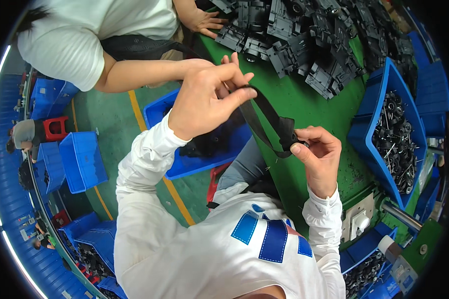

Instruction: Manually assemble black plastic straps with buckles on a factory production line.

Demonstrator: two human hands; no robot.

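Observation:
A black fabric strap point(268, 110) is stretched in a narrow loop between my two hands, above the edge of a green worktable point(304, 184). My left hand point(209, 97) pinches its upper end between thumb and fingers. At the lower right end, my right hand point(318, 152) grips the strap next to a folded or buckled part point(286, 130); whether that is a buckle I cannot make out. Black molded plastic parts point(289, 37) lie heaped on the table beyond my hands.
A co-worker's hand point(203, 21) rests at the table's far edge, their other arm behind my left hand. A blue bin point(371, 144) of small black wheeled parts stands at right. Below my left arm is another blue bin point(184, 167). More blue bins point(82, 162) stand across the aisle.

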